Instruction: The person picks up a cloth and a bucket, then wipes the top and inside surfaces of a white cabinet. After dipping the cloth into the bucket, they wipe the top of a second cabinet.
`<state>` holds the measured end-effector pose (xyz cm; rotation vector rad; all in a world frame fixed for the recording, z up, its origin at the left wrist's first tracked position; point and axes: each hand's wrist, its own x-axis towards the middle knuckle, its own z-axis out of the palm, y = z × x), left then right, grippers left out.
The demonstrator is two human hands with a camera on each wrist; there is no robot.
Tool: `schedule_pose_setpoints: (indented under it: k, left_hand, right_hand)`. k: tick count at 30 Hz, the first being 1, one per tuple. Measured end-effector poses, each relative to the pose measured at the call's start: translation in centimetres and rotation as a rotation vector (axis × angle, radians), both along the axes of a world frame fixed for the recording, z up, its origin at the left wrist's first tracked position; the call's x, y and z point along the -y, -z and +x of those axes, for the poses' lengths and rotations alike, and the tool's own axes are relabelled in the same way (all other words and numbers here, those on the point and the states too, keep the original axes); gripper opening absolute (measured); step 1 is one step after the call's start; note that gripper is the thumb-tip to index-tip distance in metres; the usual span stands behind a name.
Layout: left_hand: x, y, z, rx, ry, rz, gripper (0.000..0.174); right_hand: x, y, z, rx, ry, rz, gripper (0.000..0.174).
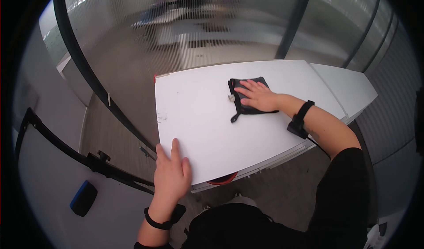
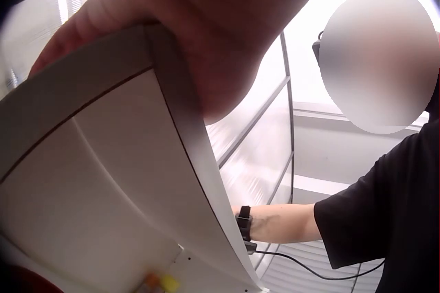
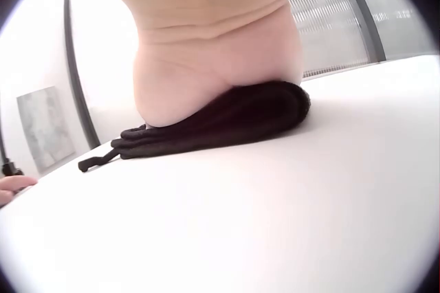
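A dark folded cloth item (image 1: 254,105) with black edging, a small loop and a pale tag lies on the white tabletop (image 1: 198,116). My right hand (image 1: 260,97) rests flat on it, fingers spread. In the right wrist view the heel of the right hand (image 3: 216,73) presses on the black cloth (image 3: 227,118). At the table's left front corner is my left hand (image 1: 172,174), fingers extended over the edge. The left wrist view shows the left hand (image 2: 199,25) on top of the table's edge (image 2: 89,66), its fingertips partly hidden.
Under the table's front edge a red rounded object (image 1: 222,179) shows. A black frame (image 1: 112,171) and a blue-and-black object (image 1: 84,198) are at the left. Ribbed translucent panels (image 1: 247,32) stand behind the table. Small orange and yellow items (image 2: 161,283) sit beneath the tabletop.
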<state>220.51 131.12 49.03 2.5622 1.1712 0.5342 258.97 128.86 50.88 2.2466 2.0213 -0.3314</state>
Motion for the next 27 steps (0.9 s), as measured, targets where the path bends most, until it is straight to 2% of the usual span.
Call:
schedule_pose_setpoints:
  k: [3, 7, 11, 16, 22, 27]
  left_hand:
    - [0.4, -0.6, 0.3, 0.0, -0.042, -0.024, 0.054]
    - [0.7, -0.7, 0.6, 0.041, -0.097, -0.048, 0.051]
    - [1.4, -1.9, 1.7, 0.026, -0.201, -0.126, 0.047]
    - [1.8, -1.5, 2.5, -0.027, -0.245, -0.049, 0.041]
    - [1.4, -0.6, 3.0, -0.157, -0.315, -0.005, 0.041]
    - [1.4, -0.2, 3.4, -0.146, -0.367, 0.043, 0.042]
  right_hand:
    - [-4.5, 0.1, 3.4, 0.006, 0.066, -0.002, 0.062]
    - [-8.3, 0.5, 6.6, 0.019, 0.031, 0.015, 0.063]
    - [-9.8, 0.4, 8.0, 0.021, -0.034, 0.033, 0.063]
    - [-11.3, 1.3, 9.6, 0.006, -0.112, 0.099, 0.064]
    - [-9.1, 0.7, 7.9, 0.012, -0.064, 0.083, 0.065]
    - [0.7, -0.6, 5.2, 0.003, -0.231, 0.017, 0.065]
